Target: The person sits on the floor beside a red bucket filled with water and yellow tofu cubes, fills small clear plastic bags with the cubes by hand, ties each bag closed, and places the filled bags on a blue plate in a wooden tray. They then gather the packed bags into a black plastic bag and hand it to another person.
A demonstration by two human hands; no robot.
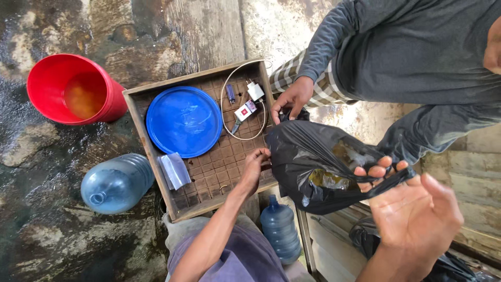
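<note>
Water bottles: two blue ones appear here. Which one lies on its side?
The larger blue bottle left of the wooden tray lies sideways on wet ground; the smaller bottle stands upright.

A black plastic bag (318,167) hangs between the left hand (255,169), touching its left edge, and the right hand (412,214), at its right end, while another person's hand (293,98) grips its top. Left of the bag stands a shallow wooden tray (209,203), and in it lie a round blue plastic lid (183,121), a white charger with its cable (254,91) and a small clear plastic packet (175,171). A red plastic bucket (73,90) sits left of the tray, a large clear water jug (117,183) lies below the bucket, and a smaller blue water bottle (280,230) stands under the bag.
</note>
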